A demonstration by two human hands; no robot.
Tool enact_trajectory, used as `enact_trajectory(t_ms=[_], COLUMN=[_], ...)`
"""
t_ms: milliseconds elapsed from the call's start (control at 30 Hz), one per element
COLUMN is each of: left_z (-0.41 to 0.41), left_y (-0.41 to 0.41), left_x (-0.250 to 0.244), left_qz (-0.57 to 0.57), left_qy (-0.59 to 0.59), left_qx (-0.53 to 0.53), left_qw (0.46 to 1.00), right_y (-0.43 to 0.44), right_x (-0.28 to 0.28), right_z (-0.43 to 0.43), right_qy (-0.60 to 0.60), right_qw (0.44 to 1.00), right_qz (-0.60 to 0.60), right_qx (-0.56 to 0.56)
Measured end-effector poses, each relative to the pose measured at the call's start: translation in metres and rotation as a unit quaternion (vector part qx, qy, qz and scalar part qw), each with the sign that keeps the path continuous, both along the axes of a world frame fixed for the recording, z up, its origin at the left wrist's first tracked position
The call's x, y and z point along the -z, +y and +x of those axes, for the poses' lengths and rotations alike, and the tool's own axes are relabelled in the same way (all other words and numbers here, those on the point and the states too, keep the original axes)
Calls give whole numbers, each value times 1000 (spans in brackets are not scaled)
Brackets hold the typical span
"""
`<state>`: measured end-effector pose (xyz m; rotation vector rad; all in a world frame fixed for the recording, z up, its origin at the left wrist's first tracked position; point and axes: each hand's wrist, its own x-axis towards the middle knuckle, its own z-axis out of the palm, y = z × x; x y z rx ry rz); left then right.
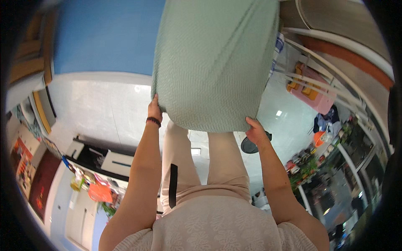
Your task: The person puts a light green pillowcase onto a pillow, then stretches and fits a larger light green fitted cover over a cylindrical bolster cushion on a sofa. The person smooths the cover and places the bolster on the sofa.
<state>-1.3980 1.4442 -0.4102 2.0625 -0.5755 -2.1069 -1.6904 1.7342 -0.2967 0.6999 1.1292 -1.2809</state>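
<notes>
A pale green textured fabric cover (207, 72) stretches from the top of the view down to just in front of my thighs. My left hand (155, 110) grips its lower left corner, with a dark beaded bracelet around the wrist. At the lower right corner, my right hand (256, 131) pinches the fabric, thumb on top. Between the two hands the near edge of the cloth hangs in a rounded curve. A few slanting creases run across its upper right part. What lies beneath or behind the cloth is hidden.
A blue wall (106, 37) rises on the left above light floor tiles (91, 103). To the right are a drying rack (326, 84), a pink storage box (314, 91) and potted plants (304, 172). A round black object (249, 145) is beside my right hand. A cabinet (103, 160) stands left.
</notes>
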Motion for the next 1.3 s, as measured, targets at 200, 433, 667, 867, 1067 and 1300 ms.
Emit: enact_trajectory(t_ms=[200,433,667,867,1067,1300], left_z=[24,71,54,40,-13,-88], left_y=[14,68,125,154,140,53], left_x=[-31,-54,-65,-87,-130,-217], left_qz=[80,125,134,100,42,3], left_qy=[119,185,314,393,494,713], left_qx=[169,123,-282,-346,-446,-283], left_qw=[975,967,896,846,745,641], right_y=[23,24,19,9,5,-5], right_x=[13,18,-35,-88,-120,-183], right_z=[54,113,130,124,130,60], right_qy=[29,-46,-63,-141,-89,20], right_qw=[995,972,946,921,939,888], right_qz=[12,-44,-107,-226,-247,-360], right_qx=[-99,226,300,286,221,286])
